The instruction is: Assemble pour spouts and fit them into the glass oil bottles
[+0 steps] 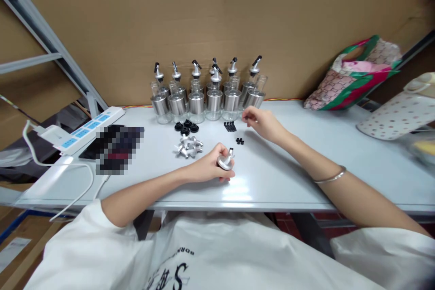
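Note:
My left hand (208, 164) is closed around a silver pour spout (224, 161) with a small black piece at its tip, held upright over the near part of the table. My right hand (263, 123) is pinched above the table; a dark bit shows at its fingertips, too small to name. Just left of those fingers lies a row of small black levers (230, 126). Nearer to me is a cluster of tiny black caps (239, 141). Several loose silver spouts (189, 146) are piled left of centre, with round black stoppers (186, 127) behind them.
Glass bottles with steel bands (196, 103) stand in rows at the back, several topped with spouts. A power strip (90, 129) and a partly blurred dark device (89, 148) lie left. A patterned bag (350, 79) and a dotted white container (394, 115) are right.

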The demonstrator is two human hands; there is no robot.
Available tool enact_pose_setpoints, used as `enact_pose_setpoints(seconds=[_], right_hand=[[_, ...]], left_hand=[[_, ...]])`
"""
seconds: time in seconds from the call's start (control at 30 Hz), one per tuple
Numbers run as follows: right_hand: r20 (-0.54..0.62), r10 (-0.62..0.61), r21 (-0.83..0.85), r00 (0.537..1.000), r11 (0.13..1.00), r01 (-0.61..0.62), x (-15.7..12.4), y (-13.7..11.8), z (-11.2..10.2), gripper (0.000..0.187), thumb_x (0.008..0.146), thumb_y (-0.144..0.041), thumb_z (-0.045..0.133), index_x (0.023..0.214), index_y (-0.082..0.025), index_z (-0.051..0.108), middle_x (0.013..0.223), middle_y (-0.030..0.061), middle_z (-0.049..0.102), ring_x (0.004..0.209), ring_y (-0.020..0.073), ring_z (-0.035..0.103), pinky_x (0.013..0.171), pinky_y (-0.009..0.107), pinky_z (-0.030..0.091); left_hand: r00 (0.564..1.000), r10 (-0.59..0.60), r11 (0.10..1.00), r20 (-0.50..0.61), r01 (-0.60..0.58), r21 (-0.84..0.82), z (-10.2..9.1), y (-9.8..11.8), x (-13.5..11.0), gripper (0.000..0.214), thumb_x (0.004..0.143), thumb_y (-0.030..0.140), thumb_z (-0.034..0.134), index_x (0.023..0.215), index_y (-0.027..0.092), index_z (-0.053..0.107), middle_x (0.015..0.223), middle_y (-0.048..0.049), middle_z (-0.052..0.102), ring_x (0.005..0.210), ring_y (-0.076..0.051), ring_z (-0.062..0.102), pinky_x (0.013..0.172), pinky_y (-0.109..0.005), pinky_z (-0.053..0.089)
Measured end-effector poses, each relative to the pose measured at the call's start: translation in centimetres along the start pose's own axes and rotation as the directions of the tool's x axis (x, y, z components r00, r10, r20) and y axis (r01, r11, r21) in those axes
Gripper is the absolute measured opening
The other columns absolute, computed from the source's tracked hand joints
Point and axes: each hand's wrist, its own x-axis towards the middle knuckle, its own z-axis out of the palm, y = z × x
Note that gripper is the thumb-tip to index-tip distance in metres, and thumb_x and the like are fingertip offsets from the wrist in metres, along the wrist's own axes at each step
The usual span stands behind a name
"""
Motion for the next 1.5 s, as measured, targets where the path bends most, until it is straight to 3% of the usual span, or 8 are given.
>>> enact_pose_setpoints(seconds=[0.13, 0.3, 0.57, 0.77, 1.0, 1.23, 1.37, 1.5], right_hand=[[0.129, -0.029, -0.247, 0.991, 0.967, 0.061, 0.1, 1.2, 0.2, 0.021, 0.07, -0.005, 0.046, 0.077, -0.017, 0.061, 0.076, 0.0048, 0.068, 0.069, 0.0174, 0.063, 0.068, 0.027, 0.046], [0.19, 0.08, -0.414, 0.978, 0.91, 0.006, -0.1, 1.4, 0.2, 0.028, 0.073, -0.007, 0.051, 0.096, -0.015, 0.066, 0.076, 0.0056, 0.07, 0.068, 0.0194, 0.063, 0.062, 0.025, 0.044], [0.184, 0.076, -0.477, 0.98, 0.878, 0.021, -0.1, 1.7, 0.4, 0.033, 0.078, -0.004, 0.043, 0.091, -0.013, 0.072, 0.1, 0.0113, 0.072, 0.088, 0.0223, 0.066, 0.079, 0.028, 0.046], [0.125, 0.16, -0.497, 0.979, 0.864, -0.078, -0.1, 1.2, 0.4, 0.032, 0.079, -0.009, 0.045, 0.095, -0.014, 0.071, 0.1, 0.0109, 0.073, 0.086, 0.0239, 0.067, 0.076, 0.029, 0.046], [0.104, 0.217, -0.477, 0.971, 0.867, -0.142, -0.2, 1.0, 0.3, 0.027, 0.078, -0.015, 0.05, 0.098, -0.015, 0.068, 0.083, 0.0087, 0.074, 0.076, 0.0237, 0.066, 0.066, 0.029, 0.042], [0.158, 0.217, -0.405, 0.963, 0.904, -0.137, 0.0, 1.1, 0.3, 0.027, 0.074, -0.008, 0.044, 0.071, -0.016, 0.07, 0.075, 0.0084, 0.074, 0.073, 0.0226, 0.067, 0.069, 0.029, 0.046], [0.206, 0.158, -0.293, 0.966, 0.952, -0.094, 0.1, 0.7, 0.4, 0.034, 0.074, -0.003, 0.04, 0.084, -0.016, 0.07, 0.081, 0.0034, 0.075, 0.075, 0.0167, 0.069, 0.073, 0.024, 0.05], [0.221, 0.06, -0.058, 0.974, 0.997, -0.048, 0.0, 0.7, 0.6, 0.041, 0.071, 0.002, 0.038, 0.097, -0.015, 0.065, 0.085, 0.0043, 0.075, 0.076, 0.0155, 0.07, 0.076, 0.027, 0.053]], left_hand=[[1.0, -0.008, 0.997, -0.019, 0.007, -0.072, -0.3, -0.6, 0.4, 0.044, 0.068, 0.012, 0.061, 0.084, 0.025, 0.022, 0.089, 0.0063, 0.048, 0.057, -0.005, 0.059, 0.051, -0.018, 0.037], [1.0, -0.017, 0.987, -0.015, 0.015, -0.161, -0.4, -0.6, 0.5, 0.048, 0.065, 0.007, 0.06, 0.087, 0.025, 0.021, 0.093, 0.0057, 0.047, 0.052, -0.004, 0.059, 0.051, -0.019, 0.04], [1.0, -0.011, 0.979, 0.003, 0.012, -0.202, -0.6, -0.8, 0.5, 0.05, 0.064, 0.004, 0.059, 0.091, 0.025, 0.023, 0.095, 0.0058, 0.046, 0.051, -0.003, 0.058, 0.057, -0.023, 0.045], [1.0, -0.027, 0.98, -0.004, 0.026, -0.2, -0.4, -0.4, 0.4, 0.049, 0.065, 0.003, 0.059, 0.092, 0.025, 0.024, 0.094, 0.0056, 0.048, 0.052, -0.004, 0.059, 0.056, -0.022, 0.043], [0.999, -0.043, 0.981, -0.015, 0.04, -0.188, -0.4, -0.3, 0.3, 0.051, 0.066, 0.007, 0.064, 0.094, 0.025, 0.024, 0.093, 0.0049, 0.049, 0.054, -0.005, 0.06, 0.054, -0.02, 0.042], [0.999, -0.038, 0.981, -0.01, 0.035, -0.19, -0.3, -0.2, 0.3, 0.052, 0.067, 0.009, 0.067, 0.094, 0.025, 0.024, 0.091, 0.0057, 0.05, 0.055, -0.005, 0.06, 0.054, -0.02, 0.041], [0.999, -0.026, 0.982, -0.024, 0.021, -0.186, -0.1, 0.0, 0.2, 0.051, 0.071, 0.013, 0.068, 0.093, 0.025, 0.024, 0.089, 0.0077, 0.051, 0.053, -0.004, 0.058, 0.058, -0.022, 0.043], [0.999, -0.021, 0.986, -0.046, 0.013, -0.168, 0.0, 0.0, 0.3, 0.056, 0.071, 0.022, 0.074, 0.095, 0.026, 0.024, 0.086, 0.0089, 0.052, 0.052, -0.003, 0.056, 0.059, -0.024, 0.044]])
